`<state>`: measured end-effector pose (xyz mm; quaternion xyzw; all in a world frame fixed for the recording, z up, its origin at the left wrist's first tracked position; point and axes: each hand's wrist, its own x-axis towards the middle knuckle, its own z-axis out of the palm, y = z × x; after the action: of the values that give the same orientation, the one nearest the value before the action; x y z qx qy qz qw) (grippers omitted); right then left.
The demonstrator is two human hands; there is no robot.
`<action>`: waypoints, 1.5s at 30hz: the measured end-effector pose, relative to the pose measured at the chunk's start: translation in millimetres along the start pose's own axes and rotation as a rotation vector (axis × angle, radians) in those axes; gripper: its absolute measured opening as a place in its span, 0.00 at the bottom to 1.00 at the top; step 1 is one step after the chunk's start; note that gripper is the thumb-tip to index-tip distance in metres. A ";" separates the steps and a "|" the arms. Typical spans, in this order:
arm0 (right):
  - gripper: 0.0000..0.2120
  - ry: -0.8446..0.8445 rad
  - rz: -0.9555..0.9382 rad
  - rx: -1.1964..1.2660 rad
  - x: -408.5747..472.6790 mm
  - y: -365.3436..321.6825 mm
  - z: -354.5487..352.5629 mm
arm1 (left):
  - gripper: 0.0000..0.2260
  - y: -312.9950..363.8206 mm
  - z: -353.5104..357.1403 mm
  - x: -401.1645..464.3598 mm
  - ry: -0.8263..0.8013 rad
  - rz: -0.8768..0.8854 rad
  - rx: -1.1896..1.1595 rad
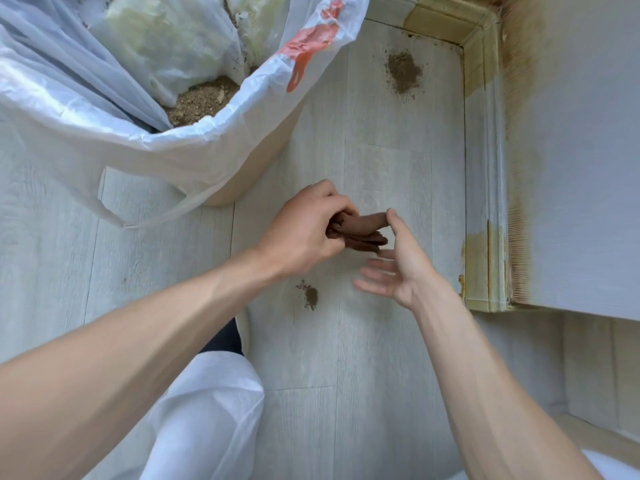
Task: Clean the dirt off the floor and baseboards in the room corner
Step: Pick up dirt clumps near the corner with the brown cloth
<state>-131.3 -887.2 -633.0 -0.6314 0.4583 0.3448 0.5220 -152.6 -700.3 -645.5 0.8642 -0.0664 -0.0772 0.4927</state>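
One head-worn wide-angle view only; nothing shared with another. It looked steeply down at the floor (381, 341), close above both forearms. Room corner and baseboard (481, 140) sat upper right of frame, lined bin (194, 157) upper left. Edges bowed.

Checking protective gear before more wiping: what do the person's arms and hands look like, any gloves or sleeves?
Both arms are bare up to the frame edge, with no sleeves in view. The left hand and right hand wear no gloves, rings, watch or bands. No markings show.
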 end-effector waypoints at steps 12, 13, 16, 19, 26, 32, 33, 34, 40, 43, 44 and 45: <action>0.07 0.274 -0.470 -0.361 -0.2 -2.4 -45.0 | 0.11 -1.5 2.4 -17.0 -0.203 0.221 0.002; 0.08 0.326 -0.485 -0.559 4.4 1.4 -59.6 | 0.10 -7.8 -2.6 -16.6 -0.159 0.160 0.008; 0.13 0.493 -0.432 -0.939 27.1 27.8 -96.4 | 0.08 -25.0 -15.7 -22.2 -0.094 -0.027 -0.036; 0.14 0.698 -0.386 -0.892 40.6 67.3 -95.6 | 0.08 -37.5 -20.1 -32.2 -0.039 -0.160 -0.079; 0.22 0.570 -0.720 -0.662 17.7 157.8 27.9 | 0.08 -48.5 -13.9 -46.7 -0.040 -0.266 -0.097; 0.16 0.782 -0.569 -0.499 22.2 115.8 -49.2 | 0.09 -44.3 -11.1 -37.6 -0.009 -0.292 -0.129; 0.16 0.830 -0.490 -0.495 29.3 112.3 -60.1 | 0.09 -43.5 -11.4 -36.6 -0.002 -0.302 -0.135; 0.17 0.852 -0.425 -0.507 35.4 112.2 -62.1 | 0.09 -43.1 -12.1 -35.3 0.005 -0.306 -0.141; 0.22 0.669 -0.658 -0.621 20.4 151.6 57.1 | 0.09 -45.3 -18.9 -37.7 0.043 -0.331 -0.128; 0.20 0.556 -0.641 -0.510 12.1 141.8 60.6 | 0.10 -47.7 -21.2 -39.8 0.080 -0.362 -0.151; 0.18 0.563 -0.629 -0.454 11.0 133.3 47.1 | 0.10 -48.2 -22.2 -41.4 0.087 -0.373 -0.158; 0.17 0.604 -0.621 -0.416 12.0 123.0 29.8 | 0.10 -49.2 -23.2 -42.6 0.097 -0.380 -0.163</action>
<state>-241.4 -865.0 -692.6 -0.9014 0.3006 0.0581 0.3063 -187.9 -647.8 -673.3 0.8213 0.1279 -0.1323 0.5399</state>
